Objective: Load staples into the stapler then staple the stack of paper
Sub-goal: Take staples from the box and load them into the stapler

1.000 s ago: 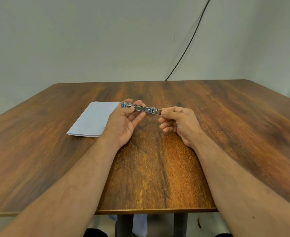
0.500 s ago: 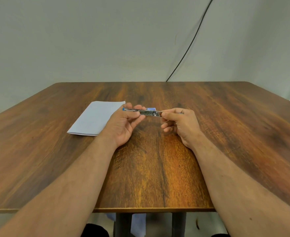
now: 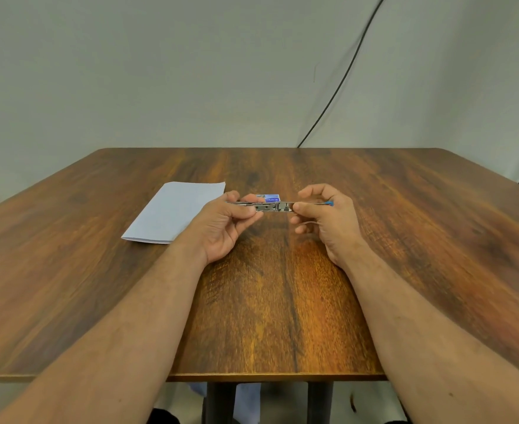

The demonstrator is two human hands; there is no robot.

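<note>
Two hands hold a slim metal stapler (image 3: 270,206) level above the middle of the tabletop (image 3: 405,240), its long axis running left to right. The stapler appears opened out flat, with a blue tip (image 3: 329,204) showing at its right end past the right hand; whether staples sit in its channel cannot be told. The left hand (image 3: 226,223) grasps the left end, thumb pressed on the near side and fingers curled behind. The right hand (image 3: 325,218) pinches the right part between thumb and forefinger, the remaining fingers loosely curled below. Both forearms reach in from the near edge of the tabletop.

Just behind the stapler, partly hidden by it and by the fingers of the left hand, lies a small blue and white box (image 3: 269,198), its print too small to read. A stack of white paper (image 3: 175,211) lies flat on the tabletop toward the left edge, its long sides angled from the near left to the far right; its near right portion is covered by the left hand and wrist.

The tabletop is dark brown wood grain. Beyond its far edge stands a plain pale wall (image 3: 160,71), down which a thin black cable (image 3: 341,87) curves to meet the far edge right of centre.
</note>
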